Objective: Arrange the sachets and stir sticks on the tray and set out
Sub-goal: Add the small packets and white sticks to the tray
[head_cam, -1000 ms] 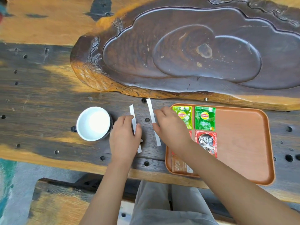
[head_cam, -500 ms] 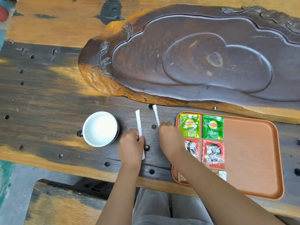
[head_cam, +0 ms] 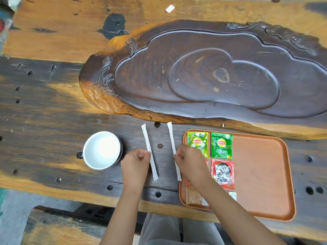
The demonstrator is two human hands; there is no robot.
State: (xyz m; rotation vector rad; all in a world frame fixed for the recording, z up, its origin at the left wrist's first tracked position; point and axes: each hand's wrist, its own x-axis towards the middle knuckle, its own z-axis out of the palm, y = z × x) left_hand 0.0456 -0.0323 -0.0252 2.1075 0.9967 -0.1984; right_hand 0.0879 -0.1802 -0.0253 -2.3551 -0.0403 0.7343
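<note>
Here, two paper-wrapped stir sticks flat on the dark wooden table (head_cam: 44, 124), lengthwise near to far, roughly parallel, a little apart. Left hand (head_cam: 135, 165) curled nearly closed, thumb and fingertips pinched on the left stir stick (head_cam: 149, 151) about halfway along its length. Right hand (head_cam: 190, 162) likewise curled, fingertips pinched on the right stir stick (head_cam: 174, 150) near its middle, the near end of that stick close beside the tray's left rim. Just right of the hands, an orange-brown tray (head_cam: 261, 174) on the table, right half bare. At its far left corner, two green Lipton sachets side by side: the left green sachet (head_cam: 198, 142) partly behind the right hand, the right green sachet (head_cam: 221, 145) fully in view. Nearer, a red Nescafé sachet (head_cam: 223, 173), with a second red sachet (head_cam: 206, 161) to its left mostly hidden under the right wrist. At the tray's near left corner, a brownish clear sachet (head_cam: 193, 197) and a small white packet (head_cam: 232, 195), both partly covered by the forearm. Left of the hands, a white cup (head_cam: 101, 150), handle pointing left. Far side of the table, a large carved dark wood tea board (head_cam: 212, 76).
</note>
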